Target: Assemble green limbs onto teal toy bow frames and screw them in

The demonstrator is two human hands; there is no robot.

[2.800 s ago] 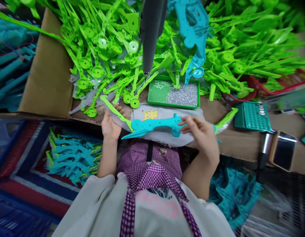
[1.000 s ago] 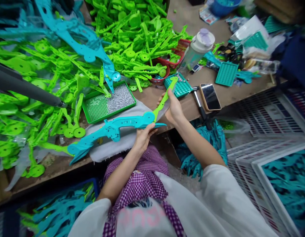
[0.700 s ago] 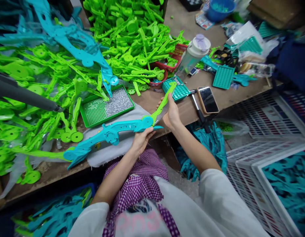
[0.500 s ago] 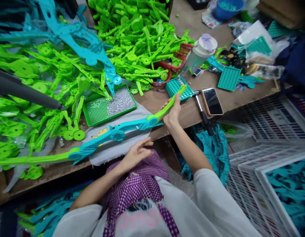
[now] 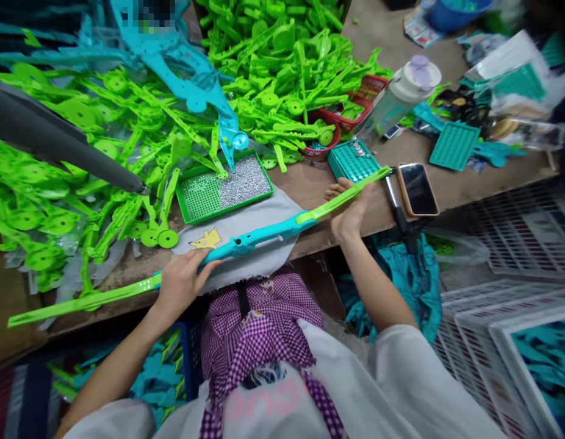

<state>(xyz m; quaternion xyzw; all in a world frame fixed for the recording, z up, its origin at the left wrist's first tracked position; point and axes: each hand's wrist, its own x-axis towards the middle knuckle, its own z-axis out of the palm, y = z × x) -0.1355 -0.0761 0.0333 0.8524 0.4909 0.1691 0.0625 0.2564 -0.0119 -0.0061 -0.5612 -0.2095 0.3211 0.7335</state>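
Note:
A long plastic toy bow (image 5: pixel 250 241), teal in the middle with bright green limbs, lies across a grey cloth (image 5: pixel 259 222) at the table's near edge. My left hand (image 5: pixel 179 281) grips it at the joint between the teal body and the left green limb. My right hand (image 5: pixel 351 213) holds the right green limb, fingers curled under it. A green tray (image 5: pixel 197 201) half filled with small silver screws sits just behind the cloth.
Heaps of green plastic parts (image 5: pixel 282 67) cover the table's back and left. A dark tool (image 5: pixel 58 143) hangs in from the left. A teal tray (image 5: pixel 353 161), phone (image 5: pixel 417 189), bottle (image 5: pixel 401 91) and red basket (image 5: pixel 351 113) stand right. White crates (image 5: pixel 515 317) hold teal parts.
My left hand let go near the right joint and moved left to the left joint. The bow turned flatter along the table edge. The camera swung slightly left.

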